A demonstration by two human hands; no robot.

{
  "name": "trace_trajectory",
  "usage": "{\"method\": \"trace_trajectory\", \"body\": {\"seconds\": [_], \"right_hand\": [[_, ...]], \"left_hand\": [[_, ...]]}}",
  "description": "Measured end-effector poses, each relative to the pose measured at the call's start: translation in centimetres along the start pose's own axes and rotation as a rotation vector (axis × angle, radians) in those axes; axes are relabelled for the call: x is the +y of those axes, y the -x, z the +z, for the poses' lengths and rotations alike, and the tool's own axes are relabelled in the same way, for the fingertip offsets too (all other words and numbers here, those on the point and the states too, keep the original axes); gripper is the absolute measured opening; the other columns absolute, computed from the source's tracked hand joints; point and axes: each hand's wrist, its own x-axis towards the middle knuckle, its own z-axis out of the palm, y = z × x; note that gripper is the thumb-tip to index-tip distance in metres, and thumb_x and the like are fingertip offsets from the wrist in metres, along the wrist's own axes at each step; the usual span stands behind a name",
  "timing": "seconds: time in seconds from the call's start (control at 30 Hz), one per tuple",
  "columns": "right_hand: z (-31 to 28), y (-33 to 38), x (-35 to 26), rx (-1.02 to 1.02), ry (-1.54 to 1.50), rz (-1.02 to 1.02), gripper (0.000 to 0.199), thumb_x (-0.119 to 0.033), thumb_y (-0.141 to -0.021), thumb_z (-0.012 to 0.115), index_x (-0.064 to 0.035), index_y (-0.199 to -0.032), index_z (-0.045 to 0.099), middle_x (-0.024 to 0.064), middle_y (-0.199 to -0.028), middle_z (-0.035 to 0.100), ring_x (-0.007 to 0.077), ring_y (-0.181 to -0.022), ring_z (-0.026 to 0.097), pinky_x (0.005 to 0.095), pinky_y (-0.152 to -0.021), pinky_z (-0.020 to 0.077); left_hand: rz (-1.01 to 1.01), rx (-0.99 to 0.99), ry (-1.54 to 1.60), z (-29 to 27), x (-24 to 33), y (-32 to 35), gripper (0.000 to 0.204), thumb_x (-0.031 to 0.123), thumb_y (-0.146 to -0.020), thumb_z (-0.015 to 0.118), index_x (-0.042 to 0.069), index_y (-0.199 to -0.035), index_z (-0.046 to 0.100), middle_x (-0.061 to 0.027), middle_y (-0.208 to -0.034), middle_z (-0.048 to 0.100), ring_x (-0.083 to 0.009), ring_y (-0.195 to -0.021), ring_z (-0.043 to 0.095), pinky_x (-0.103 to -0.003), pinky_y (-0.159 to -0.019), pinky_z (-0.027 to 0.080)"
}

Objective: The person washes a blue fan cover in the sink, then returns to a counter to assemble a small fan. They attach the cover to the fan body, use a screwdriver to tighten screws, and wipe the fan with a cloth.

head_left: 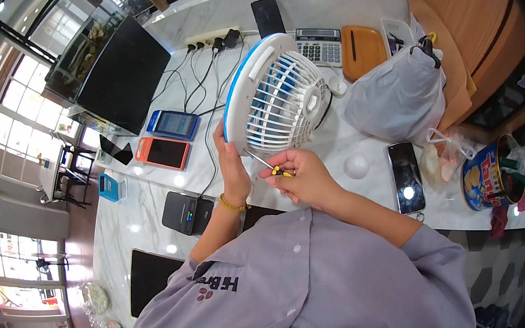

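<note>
Lavender-grey shirt cloth (pixel 354 275) sits nearest the camera, below the fan (pixel 278 96). Around the fan spreads a marbled white countertop (pixel 364 194). White and blue, the fan is turned sideways over it, cage bulging rightward; whether its rim rests there I cannot tell. Being round, it could roll or tip if its support slackens. Right of the fan slumps a full plastic bag (pixel 398 92). Just below the fan, the right hand (pixel 304 177) has its fingers curled around a screwdriver (pixel 261 160); the left hand (pixel 233 170) braces the fan's lower rim, fingertips partly hidden. Farther to the fan's lower right lies a black phone (pixel 405 176). Close by the left hand, the screwdriver's tip could skid into it under sideways pressure. Lower right of the fan, a small white dome (pixel 356 167) could be knocked by the right forearm (pixel 362 210).
</note>
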Motion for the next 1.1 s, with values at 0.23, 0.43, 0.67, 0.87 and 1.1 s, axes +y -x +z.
{"method": "trace_trajectory", "body": {"seconds": [0.23, 0.43, 0.67, 0.87, 1.1], "right_hand": [[-0.5, 0.2, -0.3, 0.125, 0.923, -0.449, 0.021, -0.018, -0.088, 0.059, 0.0005, -0.098, 0.059, 0.0202, -0.08, 0.065, 0.0289, -0.062, 0.063, 0.0394, -0.055, 0.0473], [-1.0, -0.7, -0.7, -0.208, -0.484, 0.415, 0.02, -0.018, -0.093, 0.055, -0.0037, -0.107, 0.056, 0.0132, -0.087, 0.064, 0.0127, -0.048, 0.047, 0.0228, -0.044, 0.0363], [-1.4, -0.6, 0.5, -0.084, -0.582, 0.338, 0.029, -0.006, -0.085, 0.066, 0.0001, -0.11, 0.053, 0.0078, -0.09, 0.062, 0.01, -0.065, 0.054, 0.0195, -0.053, 0.0433], [-0.6, 0.2, 1.1, 0.101, -0.51, 0.215, 0.028, -0.004, -0.083, 0.07, 0.0001, -0.107, 0.057, 0.0069, -0.091, 0.061, 0.0143, -0.078, 0.063, 0.0239, -0.073, 0.0533], [-0.4, 0.4, 0.3, 0.125, -0.412, 0.209, 0.026, -0.017, -0.089, 0.066, -0.0005, -0.108, 0.059, 0.0086, -0.092, 0.061, 0.015, -0.079, 0.065, 0.0225, -0.061, 0.0496]], "left_hand": [[0.003, 0.024, -0.084, 0.4, 1.1, 0.3, 0.06, 0.038, -0.099, 0.039, -0.007, -0.137, 0.028, -0.0173, -0.131, 0.04, -0.0224, -0.118, 0.043, -0.034, -0.1, 0.034], [-0.066, 0.056, -0.147, 0.5, 1.3, 0.2, 0.055, 0.026, -0.097, 0.051, -0.006, -0.136, 0.03, -0.0162, -0.127, 0.044, -0.0203, -0.112, 0.046, -0.031, -0.096, 0.038], [-0.073, 0.014, -0.112, -0.2, 1.1, 0.3, 0.053, 0.022, -0.095, 0.055, -0.004, -0.136, 0.033, -0.015, -0.128, 0.044, -0.019, -0.113, 0.046, -0.03, -0.095, 0.039], [-0.093, 0.043, -0.133, -0.2, 0.8, 0.6, 0.054, 0.023, -0.095, 0.056, -0.004, -0.136, 0.033, -0.0158, -0.129, 0.045, -0.0205, -0.114, 0.046, -0.032, -0.097, 0.037], [-0.079, 0.056, -0.117, -0.3, 0.0, 0.9, 0.055, 0.024, -0.095, 0.056, -0.004, -0.136, 0.032, -0.0169, -0.127, 0.046, -0.0211, -0.114, 0.047, -0.032, -0.097, 0.038]]}}
